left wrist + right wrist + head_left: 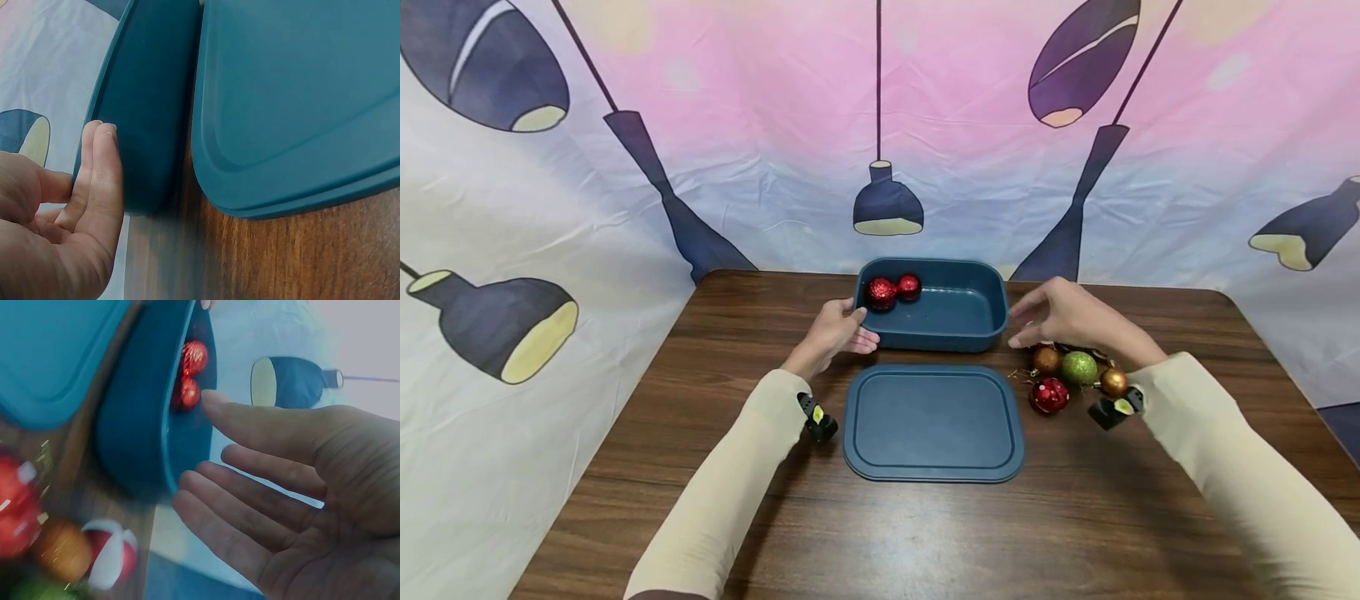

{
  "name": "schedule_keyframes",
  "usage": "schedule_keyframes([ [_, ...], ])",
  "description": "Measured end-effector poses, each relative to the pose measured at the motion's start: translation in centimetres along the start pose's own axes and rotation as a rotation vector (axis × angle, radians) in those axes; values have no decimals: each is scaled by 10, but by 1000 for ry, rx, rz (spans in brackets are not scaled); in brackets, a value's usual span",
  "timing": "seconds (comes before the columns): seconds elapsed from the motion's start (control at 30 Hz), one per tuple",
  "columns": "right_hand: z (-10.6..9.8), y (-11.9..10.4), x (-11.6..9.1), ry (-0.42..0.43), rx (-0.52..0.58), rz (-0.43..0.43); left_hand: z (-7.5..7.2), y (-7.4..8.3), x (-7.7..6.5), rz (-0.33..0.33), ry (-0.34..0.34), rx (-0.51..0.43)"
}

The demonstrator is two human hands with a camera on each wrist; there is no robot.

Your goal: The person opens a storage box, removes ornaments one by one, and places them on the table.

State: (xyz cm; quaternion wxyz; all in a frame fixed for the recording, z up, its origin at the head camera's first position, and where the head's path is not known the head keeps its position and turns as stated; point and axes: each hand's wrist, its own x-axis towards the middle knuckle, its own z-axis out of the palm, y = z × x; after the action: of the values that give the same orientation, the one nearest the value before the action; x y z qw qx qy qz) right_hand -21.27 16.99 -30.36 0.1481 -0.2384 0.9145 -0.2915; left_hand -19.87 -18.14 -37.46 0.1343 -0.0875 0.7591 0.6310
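Note:
A dark blue plastic box (940,342) stands at the back of the table with two shiny red baubles (882,292) in its left part. My left hand (838,332) pinches the front left corner wall, thumb at the rim and fingers against the outside, as the left wrist view (75,219) also shows. My right hand (1063,317) hovers by the box's right end, fingers spread and slightly bent, holding nothing. Below and beside it lie several baubles: a green one (1078,367), a brown one (1047,360), a gold one (1113,382) and a red one with white spots (1049,395).
The matching flat blue lid (934,423) lies on the wooden table (925,542) in front of the box. A red and white ornament (112,553) shows in the right wrist view beside the brown bauble. Behind the table hangs a printed cloth (790,150).

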Motion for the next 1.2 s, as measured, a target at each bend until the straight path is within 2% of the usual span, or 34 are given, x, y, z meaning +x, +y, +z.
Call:
schedule_keyframes([
  [0.23,12,-23,47,16,22,-3,0,-1,0,7,-5,7],
  [0.43,32,-30,82,50,-4,-53,-1,0,-1,-2,-14,1],
  [0.57,46,-35,100,74,14,-50,-1,0,0,-4,-15,-3],
  [0.8,68,-40,125,150,95,42,-1,3,-2,4,-10,-1],
  [1.03,88,-38,144,251,126,28,-1,2,0,-4,0,2],
  [1.2,97,-38,154,289,146,51,0,3,0,-15,3,-2],
])
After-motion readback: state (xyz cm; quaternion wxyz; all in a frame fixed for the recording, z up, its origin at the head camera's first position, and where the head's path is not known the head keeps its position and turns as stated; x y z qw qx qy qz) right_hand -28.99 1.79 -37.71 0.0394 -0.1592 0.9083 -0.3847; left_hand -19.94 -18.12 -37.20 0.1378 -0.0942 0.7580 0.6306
